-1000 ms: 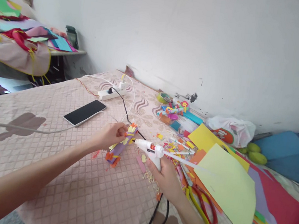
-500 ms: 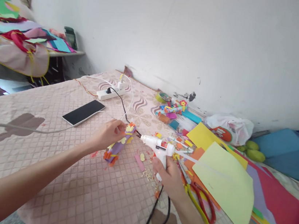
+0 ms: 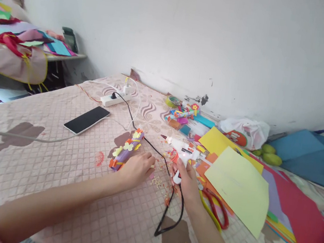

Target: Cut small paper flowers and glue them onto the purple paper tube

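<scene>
My right hand (image 3: 187, 180) is wrapped round the handle of a white glue gun (image 3: 181, 147), its nozzle pointing left. To the left, my left hand (image 3: 136, 170) is low over the cloth with its fingers pinched together. A pale yellow sliver, seemingly a small cutout (image 3: 153, 167), shows at its fingertips, mostly hidden. Just behind that hand lies a purple roll (image 3: 126, 153), trimmed with orange ends and yellow butterfly cutouts. No hand holds it. The gun's black cord (image 3: 179, 219) loops below the right hand.
A phone (image 3: 87, 120) and a power strip (image 3: 115, 99) lie at the left. Scraps (image 3: 157, 182), red-handled scissors (image 3: 219, 208) and coloured sheets (image 3: 239, 187) are to the right. Tape (image 3: 172, 101), a plastic bag (image 3: 244, 130) and green fruit (image 3: 270, 157) sit along the wall.
My left hand has let go of the purple roll and moved right and down to the small scraps. The glue gun has turned, its nozzle now higher and away from the roll.
</scene>
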Motion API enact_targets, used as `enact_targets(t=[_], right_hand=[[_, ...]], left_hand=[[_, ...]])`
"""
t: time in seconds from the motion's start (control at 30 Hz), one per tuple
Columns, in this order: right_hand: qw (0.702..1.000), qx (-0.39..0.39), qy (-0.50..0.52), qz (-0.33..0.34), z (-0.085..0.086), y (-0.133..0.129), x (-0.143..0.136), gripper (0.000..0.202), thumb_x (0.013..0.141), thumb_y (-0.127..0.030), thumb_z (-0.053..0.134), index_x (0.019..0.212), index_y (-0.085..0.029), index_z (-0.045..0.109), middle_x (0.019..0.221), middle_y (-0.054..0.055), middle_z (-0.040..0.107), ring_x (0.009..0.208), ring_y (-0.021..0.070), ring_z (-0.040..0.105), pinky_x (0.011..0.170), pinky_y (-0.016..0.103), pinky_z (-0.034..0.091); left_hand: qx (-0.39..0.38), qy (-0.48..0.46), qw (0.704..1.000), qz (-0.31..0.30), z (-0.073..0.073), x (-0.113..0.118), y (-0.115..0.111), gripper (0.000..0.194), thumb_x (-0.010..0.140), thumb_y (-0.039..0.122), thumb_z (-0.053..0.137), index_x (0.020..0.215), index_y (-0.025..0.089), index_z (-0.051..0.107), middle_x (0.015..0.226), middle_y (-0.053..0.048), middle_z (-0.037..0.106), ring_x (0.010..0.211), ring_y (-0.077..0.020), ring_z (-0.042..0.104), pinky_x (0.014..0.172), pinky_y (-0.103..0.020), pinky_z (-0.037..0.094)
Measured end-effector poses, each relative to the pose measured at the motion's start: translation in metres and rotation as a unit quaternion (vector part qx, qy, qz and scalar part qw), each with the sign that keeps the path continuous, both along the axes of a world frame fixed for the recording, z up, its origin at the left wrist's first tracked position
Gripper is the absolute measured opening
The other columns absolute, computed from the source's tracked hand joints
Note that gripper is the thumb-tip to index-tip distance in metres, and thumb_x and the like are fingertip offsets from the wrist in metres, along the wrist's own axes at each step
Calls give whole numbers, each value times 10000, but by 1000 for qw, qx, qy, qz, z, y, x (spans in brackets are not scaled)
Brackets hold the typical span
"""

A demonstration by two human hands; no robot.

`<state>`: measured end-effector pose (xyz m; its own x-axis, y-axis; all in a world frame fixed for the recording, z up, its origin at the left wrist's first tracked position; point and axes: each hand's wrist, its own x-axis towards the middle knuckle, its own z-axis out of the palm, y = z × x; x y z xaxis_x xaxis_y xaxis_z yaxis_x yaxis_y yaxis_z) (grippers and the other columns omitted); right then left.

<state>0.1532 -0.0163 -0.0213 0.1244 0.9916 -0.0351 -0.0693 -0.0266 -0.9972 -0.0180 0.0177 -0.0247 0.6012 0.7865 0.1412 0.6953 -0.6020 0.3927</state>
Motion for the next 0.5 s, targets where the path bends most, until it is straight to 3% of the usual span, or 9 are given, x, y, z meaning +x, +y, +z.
enact_targets(t=[0.17, 0.5], right_hand=[[1000, -9, 15, -1, 3, -3, 1, 345, 774, -521, 543, 677, -203, 449, 513, -68, 448, 393, 76, 386, 377, 200, 304], [997, 6, -60, -43, 2, 1, 6, 360, 782, -506, 534, 619, -198, 444, 506, -49, 447, 415, 93, 413, 395, 208, 347]], left_hand=[[-11, 22, 1000, 6, -8, 8, 9, 125, 774, 128, 458, 882, 150, 516, 916, -88, 531, 849, -210, 546, 729, -326, 448], [-30, -54, 998, -2, -15, 0, 12, 223, 727, 59, 419, 890, 161, 532, 888, -65, 526, 796, -177, 541, 715, -301, 439]])
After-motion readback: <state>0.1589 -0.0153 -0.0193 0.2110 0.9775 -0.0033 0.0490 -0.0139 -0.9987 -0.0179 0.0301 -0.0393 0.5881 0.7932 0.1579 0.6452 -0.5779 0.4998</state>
